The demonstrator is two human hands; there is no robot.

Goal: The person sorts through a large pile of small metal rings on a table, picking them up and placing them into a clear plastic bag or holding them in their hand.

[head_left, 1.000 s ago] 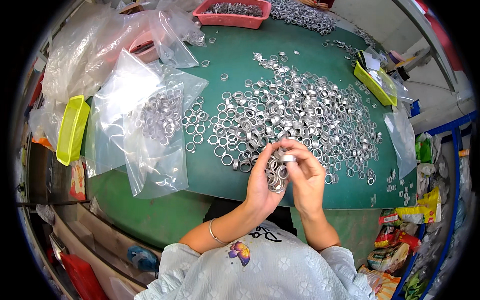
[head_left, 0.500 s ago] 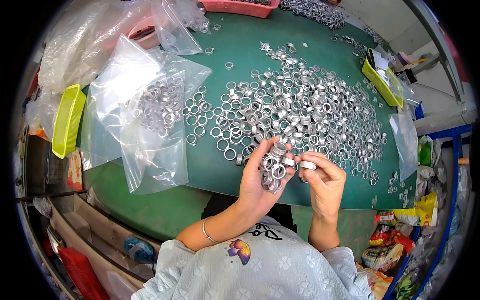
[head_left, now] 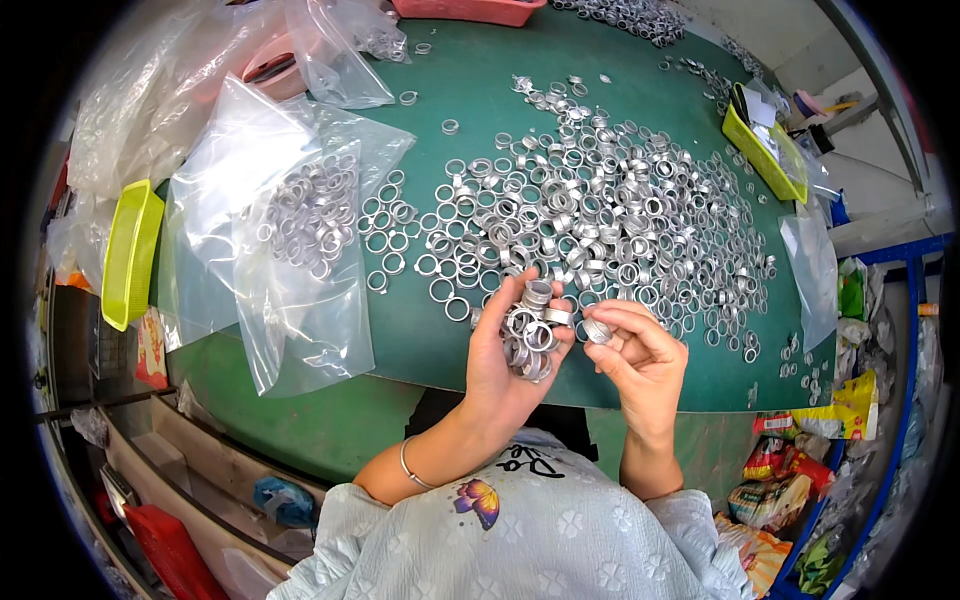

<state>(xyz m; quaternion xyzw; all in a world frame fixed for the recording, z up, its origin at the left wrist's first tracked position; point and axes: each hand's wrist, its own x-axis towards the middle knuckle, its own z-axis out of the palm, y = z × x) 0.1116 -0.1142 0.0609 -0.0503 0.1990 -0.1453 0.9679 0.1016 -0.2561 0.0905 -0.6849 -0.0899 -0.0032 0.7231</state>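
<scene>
One silvery ring [head_left: 597,331] sits pinched between the thumb and fingers of the right hand [head_left: 648,372], over the green table [head_left: 470,85], at three o'clock from the handful of rings [head_left: 530,335] that the left hand [head_left: 492,372] cradles in curled fingers. From where I stand it looks like metal: light, I'd guess, stiff, hardly fragile, perhaps smooth enough to slip, so its outer band seems the best hold. Short and round, it has no real long axis; the band shows more than the hole, whose exact direction I can't tell. Loose rings [head_left: 620,200] spread towards twelve o'clock.
</scene>
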